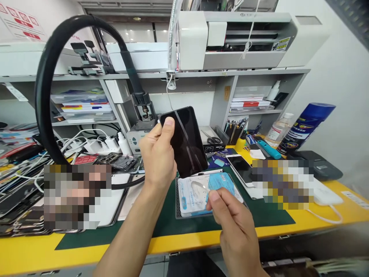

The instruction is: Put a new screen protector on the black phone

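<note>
A dark-screened phone or small tablet point(188, 144) is held up and tilted by my left hand point(160, 156), whose thumb presses on its upper left edge. My right hand point(238, 227) is lower and to the right, with thumb and fingers pinched on a thin, pale, looped piece point(201, 186); what it is made of I cannot make out. Behind that piece lies a white and blue package point(221, 184) on a dark perforated pad point(178, 206), upon a green mat point(273, 218). The held device and the looped piece are apart.
A white phone point(240, 168) lies right of the package. Many phones and cables crowd the left side. A thick black hose point(43, 77) arches over them. At the back right stand a blue spray can point(307, 127), a clear bottle point(279, 129) and pens point(236, 130); scissors point(213, 139) lie nearby.
</note>
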Demonstrator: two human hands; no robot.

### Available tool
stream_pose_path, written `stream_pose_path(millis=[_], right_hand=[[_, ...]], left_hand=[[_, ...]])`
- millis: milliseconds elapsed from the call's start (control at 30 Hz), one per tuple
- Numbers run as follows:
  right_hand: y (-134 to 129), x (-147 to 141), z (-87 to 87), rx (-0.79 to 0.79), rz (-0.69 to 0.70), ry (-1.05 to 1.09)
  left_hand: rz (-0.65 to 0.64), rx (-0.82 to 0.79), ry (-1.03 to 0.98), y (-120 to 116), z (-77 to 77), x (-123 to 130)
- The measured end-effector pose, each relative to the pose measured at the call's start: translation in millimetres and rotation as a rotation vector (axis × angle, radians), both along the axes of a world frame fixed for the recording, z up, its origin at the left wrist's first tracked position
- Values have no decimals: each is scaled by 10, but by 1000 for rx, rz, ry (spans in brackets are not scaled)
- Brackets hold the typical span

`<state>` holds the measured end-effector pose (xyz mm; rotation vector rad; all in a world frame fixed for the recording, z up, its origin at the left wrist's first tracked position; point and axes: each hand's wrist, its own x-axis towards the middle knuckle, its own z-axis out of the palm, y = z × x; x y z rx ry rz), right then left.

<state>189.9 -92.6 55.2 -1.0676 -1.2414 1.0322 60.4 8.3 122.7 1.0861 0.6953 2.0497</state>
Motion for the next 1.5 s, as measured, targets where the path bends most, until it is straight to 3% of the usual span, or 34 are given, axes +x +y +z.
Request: stream_pose_path(millis=[200,400,600,967,1500], right_hand=[[-49,-72,-1,-56,-30,17],[-31,-86,-44,-74,-17,33],[-39,-136,-49,-35,-52,43],[-24,-145,-197,39,-39,13],[-76,-211,-157,25,-74,43]], left_hand=[[-6,-10,-20,-36,51,-10],[-166,-38,-140,-12,70,24],[-211,-141,-253,42,81,27],[-205,-270,-318,42,127,18],[-183,-285,-310,70,106,-26]])
